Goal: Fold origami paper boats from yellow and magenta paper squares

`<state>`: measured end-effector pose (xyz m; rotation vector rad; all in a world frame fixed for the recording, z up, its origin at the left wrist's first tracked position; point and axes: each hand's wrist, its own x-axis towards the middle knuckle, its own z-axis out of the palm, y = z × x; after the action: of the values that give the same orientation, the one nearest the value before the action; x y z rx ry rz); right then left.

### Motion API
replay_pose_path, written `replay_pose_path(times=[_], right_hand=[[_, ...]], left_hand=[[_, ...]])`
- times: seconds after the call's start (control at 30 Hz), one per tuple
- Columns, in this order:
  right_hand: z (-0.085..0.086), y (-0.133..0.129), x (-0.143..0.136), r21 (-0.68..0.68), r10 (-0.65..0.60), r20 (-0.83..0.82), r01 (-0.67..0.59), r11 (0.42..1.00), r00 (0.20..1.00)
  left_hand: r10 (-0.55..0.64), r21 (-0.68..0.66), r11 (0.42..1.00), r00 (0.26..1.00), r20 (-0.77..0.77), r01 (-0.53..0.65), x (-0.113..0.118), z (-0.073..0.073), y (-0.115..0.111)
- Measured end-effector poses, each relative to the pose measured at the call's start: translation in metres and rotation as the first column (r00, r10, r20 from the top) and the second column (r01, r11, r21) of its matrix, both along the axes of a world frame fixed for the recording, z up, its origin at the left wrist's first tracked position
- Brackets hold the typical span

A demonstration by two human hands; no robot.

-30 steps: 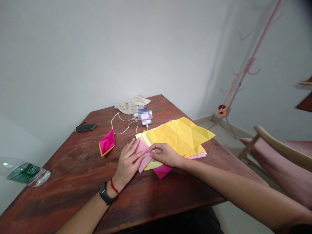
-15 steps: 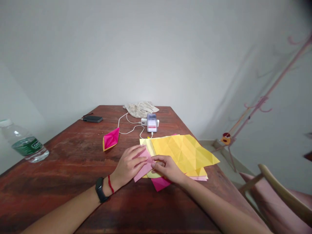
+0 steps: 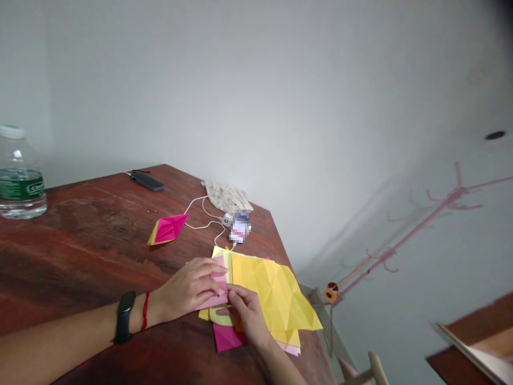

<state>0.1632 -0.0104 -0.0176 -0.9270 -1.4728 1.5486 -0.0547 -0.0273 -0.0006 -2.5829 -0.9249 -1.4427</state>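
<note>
My left hand [image 3: 188,287] lies palm down with its fingers spread over a light pink paper [image 3: 212,299]. At that paper's right edge my right hand [image 3: 247,309] pinches with thumb and index finger. Beneath and to the right is a pile of papers, with a large creased yellow sheet [image 3: 276,291] on top. A magenta sheet [image 3: 226,337] sticks out at the near side of the pile. Further left on the table rests a folded magenta and yellow paper piece [image 3: 170,229], touched by neither hand.
On the wooden table [image 3: 100,235] are a water bottle [image 3: 20,184] at far left, a black device [image 3: 147,182], a cloth [image 3: 226,198] and a phone [image 3: 239,227] with white cables. A pink coat rack [image 3: 420,224] stands at the right, above part of a chair [image 3: 374,369].
The camera view has tilted and turned, so the table appears slanted and shifted left. Both hands remain at the light pink paper.
</note>
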Motion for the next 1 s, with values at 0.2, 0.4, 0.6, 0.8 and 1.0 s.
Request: replay_pose_path(times=[0.2, 0.4, 0.6, 0.8, 1.0], right_hand=[[-0.005, 0.000, 0.000, 0.021, -0.037, 0.017, 0.036, 0.999, 0.999], [0.006, -0.002, -0.003, 0.043, -0.050, 0.006, 0.049, 0.998, 0.999], [0.006, 0.001, -0.002, 0.041, -0.072, -0.003, 0.072, 0.997, 0.997], [0.006, 0.001, 0.000, -0.032, -0.020, 0.007, 0.020, 0.999, 1.000], [0.008, -0.001, -0.002, -0.066, 0.020, 0.023, -0.018, 0.998, 1.000]], left_hand=[[-0.027, -0.027, 0.999, 1.000, 0.002, 0.027, 0.002, 0.002, -0.002], [-0.086, -0.033, 0.996, 0.996, 0.009, 0.086, 0.004, 0.004, -0.003], [-0.111, -0.030, 0.994, 0.991, -0.078, 0.109, 0.003, 0.003, -0.003], [-0.157, -0.054, 0.987, 0.984, -0.081, 0.153, 0.001, 0.001, -0.001], [-0.247, -0.075, 0.967, 0.967, -0.065, 0.242, 0.001, -0.003, 0.000]])
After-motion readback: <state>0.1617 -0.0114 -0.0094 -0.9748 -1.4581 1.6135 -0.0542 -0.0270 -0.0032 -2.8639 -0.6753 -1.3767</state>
